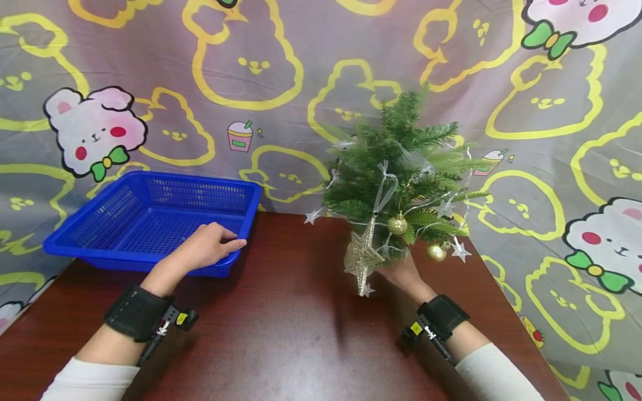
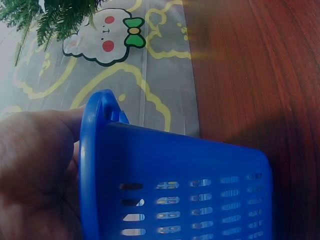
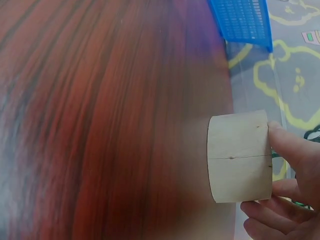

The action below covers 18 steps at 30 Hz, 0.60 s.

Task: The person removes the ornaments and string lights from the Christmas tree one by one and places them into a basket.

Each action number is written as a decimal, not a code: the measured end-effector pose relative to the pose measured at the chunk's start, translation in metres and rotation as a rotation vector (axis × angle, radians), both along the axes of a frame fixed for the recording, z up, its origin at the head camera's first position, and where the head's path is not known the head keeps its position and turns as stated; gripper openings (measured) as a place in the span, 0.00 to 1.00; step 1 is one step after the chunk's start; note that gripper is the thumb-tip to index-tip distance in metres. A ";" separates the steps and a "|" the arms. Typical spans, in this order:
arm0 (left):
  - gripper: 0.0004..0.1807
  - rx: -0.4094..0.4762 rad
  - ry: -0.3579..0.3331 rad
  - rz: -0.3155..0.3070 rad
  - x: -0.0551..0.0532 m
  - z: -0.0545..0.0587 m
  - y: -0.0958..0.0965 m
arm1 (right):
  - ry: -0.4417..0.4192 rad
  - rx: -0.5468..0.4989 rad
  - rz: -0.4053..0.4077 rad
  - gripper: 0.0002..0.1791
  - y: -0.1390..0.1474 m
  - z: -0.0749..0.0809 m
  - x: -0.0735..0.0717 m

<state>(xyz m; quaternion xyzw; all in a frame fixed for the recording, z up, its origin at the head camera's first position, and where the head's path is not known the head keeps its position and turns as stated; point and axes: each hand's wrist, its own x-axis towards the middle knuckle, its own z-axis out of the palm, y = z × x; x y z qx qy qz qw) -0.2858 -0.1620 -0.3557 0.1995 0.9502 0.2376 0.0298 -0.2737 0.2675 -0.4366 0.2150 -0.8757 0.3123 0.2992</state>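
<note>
A small artificial Christmas tree (image 1: 401, 147) stands over the right part of the table, its crown blurred at the edges. Its branches are dense, with fine green needles, and the whole tapers to a rounded top. The base (image 3: 239, 157), best seen in the right wrist view, is pale, smooth and gently curved, with a thin dark line across its face; whether it touches the table cannot be told. The right hand (image 3: 287, 185) grips this base with thumb and fingers.

From the front branches a large glittering gold star (image 1: 364, 256) hangs on a sheer ribbon (image 1: 386, 186). Beside it is a textured gold ball (image 1: 398, 224); a smoother gold ball (image 1: 437, 253) hangs lower, near a clear faceted star (image 1: 460, 250). In the head view the gold star and lower branches hide much of the base and part of the right hand.

Well to the left sits a blue plastic basket (image 1: 150, 257), rectangular, with slotted walls, a perforated floor and a broad smooth rim. The left hand (image 1: 203, 245) grips the rim at the near right corner, covering part of it.

Both stand over a glossy red-brown wood-grain table (image 1: 291, 317). Behind hangs a creased grey cloth (image 1: 286, 33) printed with yellow outlines and white rabbits. Each wrist bears a black strap (image 1: 137, 313) with a small camera (image 1: 186, 319), above a white sleeve (image 1: 92, 380).
</note>
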 end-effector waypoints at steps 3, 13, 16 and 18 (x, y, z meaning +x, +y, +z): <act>0.22 0.000 -0.003 0.001 0.000 0.000 0.000 | -0.042 -0.034 0.008 0.30 -0.008 0.001 0.000; 0.22 -0.007 0.001 0.008 0.002 0.003 0.002 | -0.256 -0.284 0.132 0.35 -0.030 0.004 0.003; 0.22 -0.006 -0.008 0.012 0.002 0.003 0.002 | -0.250 -0.296 0.158 0.32 -0.037 0.004 0.004; 0.22 -0.001 -0.006 0.010 0.002 0.003 0.002 | -0.244 -0.292 0.181 0.29 -0.040 0.005 0.005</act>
